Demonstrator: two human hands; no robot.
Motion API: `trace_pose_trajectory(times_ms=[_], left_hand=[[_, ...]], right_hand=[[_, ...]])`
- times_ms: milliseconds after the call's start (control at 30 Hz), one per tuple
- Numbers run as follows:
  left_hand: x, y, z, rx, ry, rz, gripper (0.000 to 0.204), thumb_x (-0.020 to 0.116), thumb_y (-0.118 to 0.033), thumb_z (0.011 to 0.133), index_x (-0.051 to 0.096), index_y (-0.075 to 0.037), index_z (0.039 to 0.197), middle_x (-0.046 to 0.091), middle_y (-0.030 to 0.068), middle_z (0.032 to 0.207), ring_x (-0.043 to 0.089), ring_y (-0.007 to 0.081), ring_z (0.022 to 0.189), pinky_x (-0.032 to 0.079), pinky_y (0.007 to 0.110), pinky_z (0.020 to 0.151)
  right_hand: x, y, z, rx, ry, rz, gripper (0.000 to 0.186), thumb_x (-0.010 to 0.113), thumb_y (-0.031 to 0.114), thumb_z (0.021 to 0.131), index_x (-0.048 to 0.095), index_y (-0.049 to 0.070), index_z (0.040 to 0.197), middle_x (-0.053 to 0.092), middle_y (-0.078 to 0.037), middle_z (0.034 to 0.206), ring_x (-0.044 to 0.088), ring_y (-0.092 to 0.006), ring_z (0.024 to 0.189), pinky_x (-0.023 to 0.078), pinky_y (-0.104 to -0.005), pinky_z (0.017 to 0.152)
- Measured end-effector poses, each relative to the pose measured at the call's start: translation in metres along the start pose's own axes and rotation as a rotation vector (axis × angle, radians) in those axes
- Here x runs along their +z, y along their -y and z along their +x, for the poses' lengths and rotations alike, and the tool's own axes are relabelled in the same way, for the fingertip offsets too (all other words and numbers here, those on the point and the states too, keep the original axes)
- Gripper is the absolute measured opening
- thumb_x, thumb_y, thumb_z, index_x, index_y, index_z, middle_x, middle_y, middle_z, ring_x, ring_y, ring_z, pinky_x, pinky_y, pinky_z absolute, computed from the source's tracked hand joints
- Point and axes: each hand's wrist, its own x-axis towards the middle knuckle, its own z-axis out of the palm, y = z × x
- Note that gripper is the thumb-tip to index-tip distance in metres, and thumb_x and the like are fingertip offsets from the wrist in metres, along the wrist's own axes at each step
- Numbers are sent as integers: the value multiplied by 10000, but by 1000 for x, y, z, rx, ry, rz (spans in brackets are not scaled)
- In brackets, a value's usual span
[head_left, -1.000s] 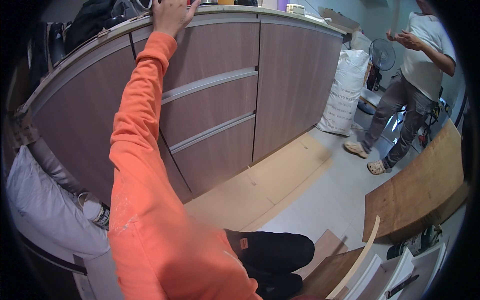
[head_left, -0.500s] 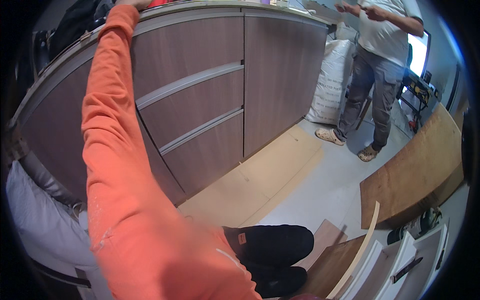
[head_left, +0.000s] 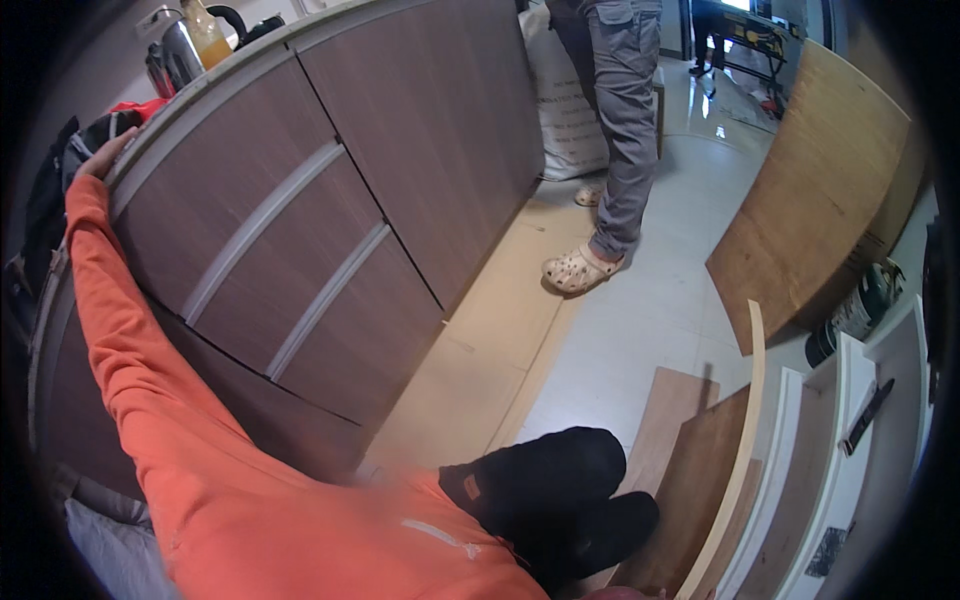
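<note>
My left arm, in an orange sleeve, stretches to the far left. My left hand (head_left: 106, 155) rests at the edge of the countertop (head_left: 255, 48), its fingers extended along it. Just beyond the fingers lies something red (head_left: 140, 108), next to a dark, bag-like bundle (head_left: 85, 145). Nothing shows gripped in this hand, though its far side is partly hidden. My right hand is out of sight; a small pinkish patch at the lower edge is too cut off to make out. Below the counter are brown drawer fronts (head_left: 275, 240) with pale metal strips.
A person in grey trousers (head_left: 625, 110) and beige clogs stands by a white sack (head_left: 565, 110). A metal kettle (head_left: 180, 55) and a bottle with orange liquid (head_left: 208, 40) stand on the counter. To the right are a curved wooden panel (head_left: 810, 180), a green-black cylinder (head_left: 855, 315) and white shelving (head_left: 835, 480).
My view has swung down and to the right. My left hand stays by the counter edge and the red thing. The other person has stepped nearer along the cabinet.
</note>
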Motion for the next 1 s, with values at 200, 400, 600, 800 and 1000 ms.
trace_pose_trajectory(times_ms=[200,400,600,800,1000], left_hand=[[12,-6,-38,60,231,-324,710,585,-622,959,606,-72,1408,565,40,1416,479,187,1319,296,267,1146],[39,-8,-53,14,43,-131,769,463,-614,1003,488,-19,1488,482,149,1524,420,276,1424,280,333,1179],[47,-45,-83,-18,-64,387,635,370,-561,1039,584,-77,1390,570,226,1414,533,367,1329,402,425,1099],[53,-82,-111,-38,-129,335,586,379,-544,1041,601,-96,1346,611,230,1332,557,410,1261,415,475,1075],[55,-86,-119,44,-251,317,432,484,-428,1010,641,-57,1167,654,199,1186,597,413,1130,447,531,970]], right_hand=[[-23,11,5,33,60,-21,888,713,447,785,371,25,1487,676,-277,1083,669,-442,971,510,-547,859],[-26,17,12,114,195,60,869,712,308,762,344,27,1498,678,-280,1101,665,-455,1006,498,-559,906],[-7,16,14,141,307,161,878,711,143,736,313,29,1510,681,-284,1123,661,-469,1049,484,-572,963],[-49,36,22,147,583,130,909,740,196,808,220,31,1535,592,-299,1306,623,-418,1186,466,-523,1031],[-72,50,58,-11,683,25,900,740,252,834,213,46,1534,619,-274,1274,628,-423,1169,479,-514,1023]])
